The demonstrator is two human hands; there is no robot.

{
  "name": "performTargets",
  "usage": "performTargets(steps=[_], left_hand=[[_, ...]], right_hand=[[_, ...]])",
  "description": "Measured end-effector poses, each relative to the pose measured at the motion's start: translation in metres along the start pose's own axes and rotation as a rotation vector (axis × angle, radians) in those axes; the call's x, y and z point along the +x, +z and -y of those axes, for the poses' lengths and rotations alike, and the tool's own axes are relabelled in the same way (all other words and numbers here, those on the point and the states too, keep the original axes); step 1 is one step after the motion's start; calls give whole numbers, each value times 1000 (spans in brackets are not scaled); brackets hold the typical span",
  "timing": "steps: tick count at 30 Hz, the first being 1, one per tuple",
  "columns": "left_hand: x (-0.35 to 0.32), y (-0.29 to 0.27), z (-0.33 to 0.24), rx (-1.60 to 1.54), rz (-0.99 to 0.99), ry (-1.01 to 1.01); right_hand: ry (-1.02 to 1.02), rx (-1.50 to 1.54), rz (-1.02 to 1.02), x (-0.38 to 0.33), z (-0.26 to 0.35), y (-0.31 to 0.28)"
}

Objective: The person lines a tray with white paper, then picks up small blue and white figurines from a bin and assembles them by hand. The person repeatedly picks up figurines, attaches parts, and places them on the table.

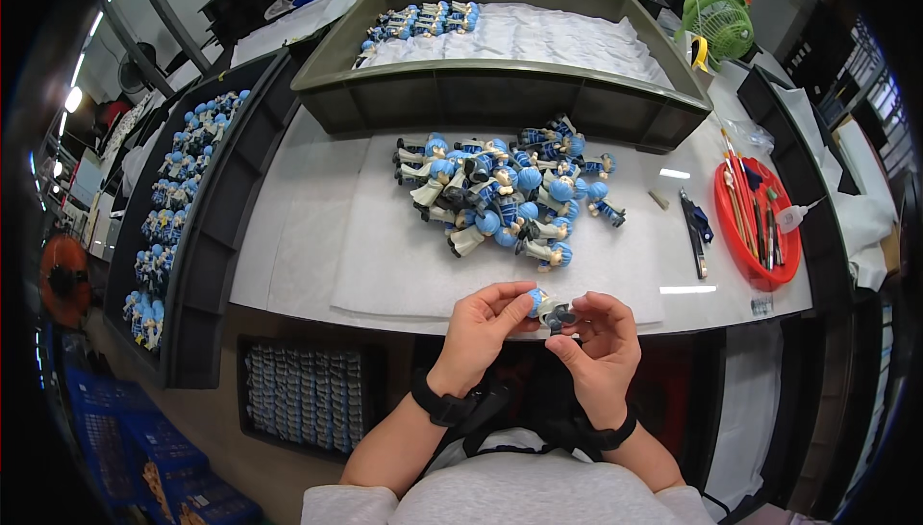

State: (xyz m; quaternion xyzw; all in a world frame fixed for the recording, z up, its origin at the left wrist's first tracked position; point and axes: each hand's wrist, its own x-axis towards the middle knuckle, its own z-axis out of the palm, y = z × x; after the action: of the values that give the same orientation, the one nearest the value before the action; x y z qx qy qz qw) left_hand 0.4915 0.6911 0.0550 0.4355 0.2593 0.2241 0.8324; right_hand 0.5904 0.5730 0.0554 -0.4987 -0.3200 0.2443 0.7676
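Note:
A small figurine (551, 312) with blue hair, a pale body and dark feet is held level over the table's near edge. My left hand (486, 331) pinches it at the head end between thumb and fingers. Around its dark feet, my right hand (604, 344) has its fingers curled, with the thumb below; the fingertips partly hide the feet. Just beyond my hands, a loose pile of similar figurines (500, 193) lies on a white foam sheet (385, 265), heads and feet pointing various ways.
A grey-green tray (500, 92), partly filled with figurines, stands behind the pile. At left is a dark crate (216, 265) of figurines; another crate (308, 395) sits below. A red basket (755, 270) of brushes, a cutter knife (694, 237) and a green fan (719, 23) are at right.

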Motion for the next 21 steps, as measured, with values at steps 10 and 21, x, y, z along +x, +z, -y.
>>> performTargets(steps=[10, 21], left_hand=[[-3, 1, 1, 28, -28, 208], [12, 45, 22, 513, 104, 514]], right_hand=[[114, -107, 44, 0, 5, -8], [148, -80, -6, 0, 27, -98]])
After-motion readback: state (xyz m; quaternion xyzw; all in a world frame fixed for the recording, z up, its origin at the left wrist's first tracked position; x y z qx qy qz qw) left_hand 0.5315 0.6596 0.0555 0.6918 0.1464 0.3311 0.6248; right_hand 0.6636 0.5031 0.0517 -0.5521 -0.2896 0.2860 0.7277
